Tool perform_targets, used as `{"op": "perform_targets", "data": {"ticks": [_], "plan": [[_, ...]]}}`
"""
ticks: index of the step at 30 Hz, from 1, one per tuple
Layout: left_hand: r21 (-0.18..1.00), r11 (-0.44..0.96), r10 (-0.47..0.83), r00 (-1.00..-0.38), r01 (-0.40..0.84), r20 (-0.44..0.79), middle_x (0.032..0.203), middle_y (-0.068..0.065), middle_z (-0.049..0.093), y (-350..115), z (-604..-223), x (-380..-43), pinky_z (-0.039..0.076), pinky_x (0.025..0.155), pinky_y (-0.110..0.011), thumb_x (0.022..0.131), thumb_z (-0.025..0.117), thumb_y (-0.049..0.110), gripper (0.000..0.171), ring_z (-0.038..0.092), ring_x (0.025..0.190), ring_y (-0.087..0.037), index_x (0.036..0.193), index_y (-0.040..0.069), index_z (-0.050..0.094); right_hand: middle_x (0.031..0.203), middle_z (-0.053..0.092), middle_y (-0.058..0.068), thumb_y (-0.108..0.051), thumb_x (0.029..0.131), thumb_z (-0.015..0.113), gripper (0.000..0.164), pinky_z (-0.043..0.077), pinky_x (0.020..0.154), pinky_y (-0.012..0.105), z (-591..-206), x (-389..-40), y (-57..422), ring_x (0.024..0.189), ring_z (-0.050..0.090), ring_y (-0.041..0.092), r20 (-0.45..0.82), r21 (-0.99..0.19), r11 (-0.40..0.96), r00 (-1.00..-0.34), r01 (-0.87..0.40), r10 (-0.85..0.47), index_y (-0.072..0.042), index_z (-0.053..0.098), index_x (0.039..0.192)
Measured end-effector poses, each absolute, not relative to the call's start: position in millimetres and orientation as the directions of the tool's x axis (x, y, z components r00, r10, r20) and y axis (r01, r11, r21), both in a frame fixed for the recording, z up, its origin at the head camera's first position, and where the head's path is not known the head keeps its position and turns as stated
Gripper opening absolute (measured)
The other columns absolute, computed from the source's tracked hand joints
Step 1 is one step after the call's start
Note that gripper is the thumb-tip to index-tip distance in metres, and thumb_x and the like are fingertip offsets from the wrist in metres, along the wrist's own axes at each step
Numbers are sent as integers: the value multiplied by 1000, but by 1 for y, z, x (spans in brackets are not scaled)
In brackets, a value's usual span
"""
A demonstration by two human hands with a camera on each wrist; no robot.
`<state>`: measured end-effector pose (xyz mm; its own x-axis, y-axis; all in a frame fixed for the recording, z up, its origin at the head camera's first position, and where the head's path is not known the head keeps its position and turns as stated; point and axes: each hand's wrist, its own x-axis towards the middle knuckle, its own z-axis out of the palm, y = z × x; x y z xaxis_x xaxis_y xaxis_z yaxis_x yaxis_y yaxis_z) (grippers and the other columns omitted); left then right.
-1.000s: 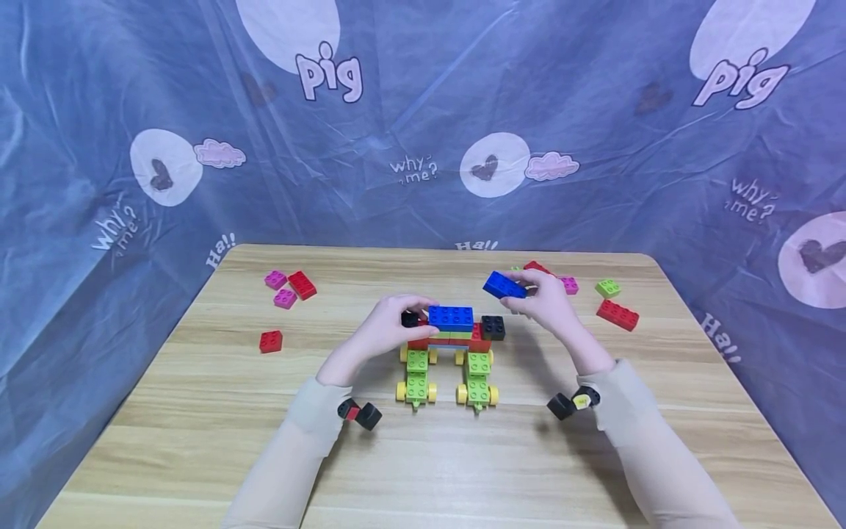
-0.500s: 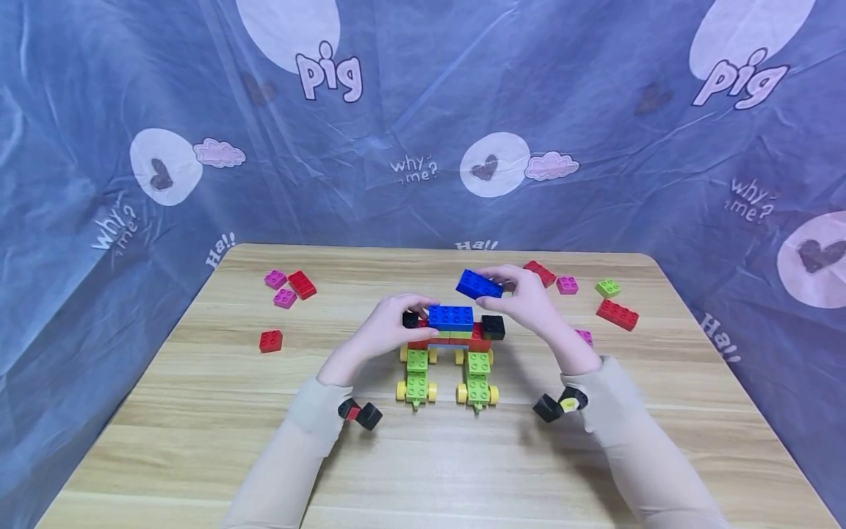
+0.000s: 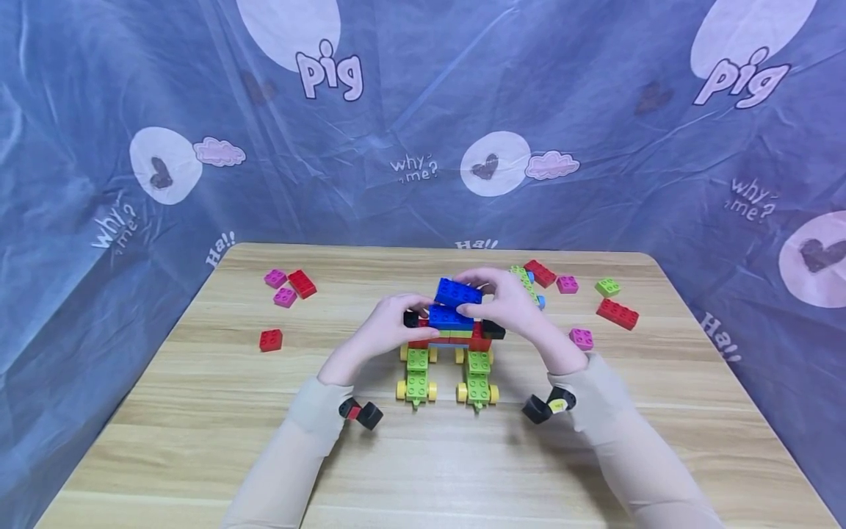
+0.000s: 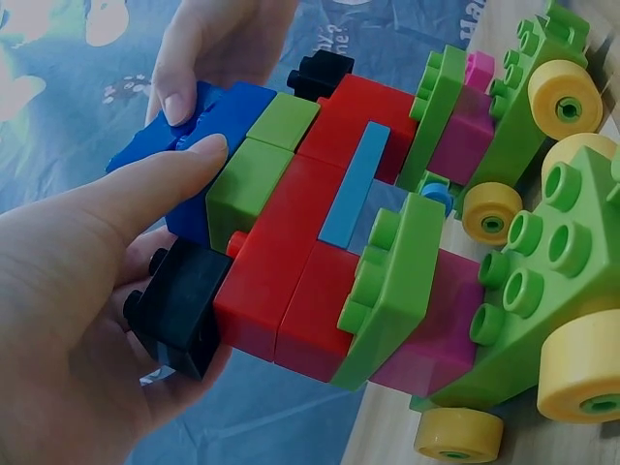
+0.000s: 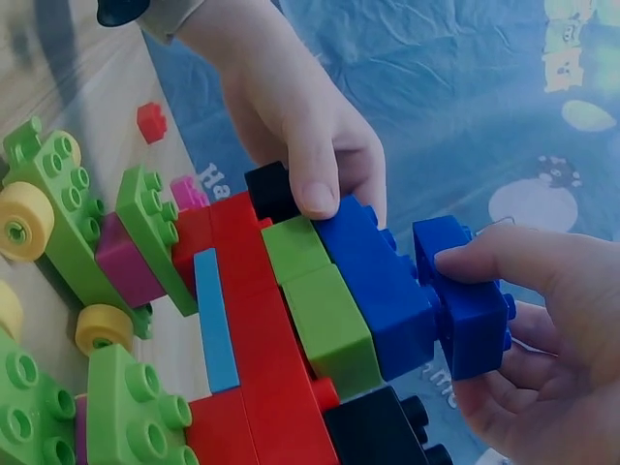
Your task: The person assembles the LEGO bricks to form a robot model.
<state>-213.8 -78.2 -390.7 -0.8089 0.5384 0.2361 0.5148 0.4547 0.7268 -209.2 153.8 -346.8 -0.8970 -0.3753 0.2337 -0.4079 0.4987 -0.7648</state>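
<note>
A brick build rises from two green wheeled bases (image 3: 416,378) with yellow wheels. Above these come red bricks (image 4: 281,247), a light blue strip (image 4: 356,184), light green bricks (image 4: 257,174) and a blue brick (image 3: 451,317) on top. My left hand (image 3: 388,323) grips the build's upper left side, thumb on that blue brick, fingers behind a black brick (image 4: 179,305). Between thumb and fingers, my right hand (image 3: 505,305) pinches a second blue brick (image 5: 465,300), slightly tilted, right at the studs of the top one. Another black brick (image 3: 493,330) at the right is partly hidden by this hand.
Loose pink bricks (image 3: 285,297) and red bricks (image 3: 270,340) lie on the wooden table (image 3: 436,470) at left. To the right are a red brick (image 3: 617,314), a green brick (image 3: 608,286) and a green base (image 3: 525,283) with blue wheels. A blue printed cloth (image 3: 423,206) hangs behind.
My right hand has carried its blue brick leftward and down, from beside the build to just over the top blue brick. The left hand has kept its place on the build.
</note>
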Motion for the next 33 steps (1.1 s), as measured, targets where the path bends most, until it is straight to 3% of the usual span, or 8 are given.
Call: {"op": "perform_targets", "data": {"ticks": [9,33], "plan": [[730,441,544,-802,522,246,107,-7,69,-78,-395,-217,50,93,-38,81,78,27,47,63,100,-19,119,3,65,112,68,17,-11,80,76,42,52,85,39,-347,-210,152,100,61,29,229,-734,501,-861,-459,-454,0,66,119],[743,421,547,-799,521,249,95,-2,69,-77,-396,-216,49,82,-30,82,77,27,35,61,90,-14,109,7,68,116,68,16,-13,81,75,38,53,86,40,-344,-209,151,102,62,28,208,-688,501,-804,-525,-556,-2,68,117]]}}
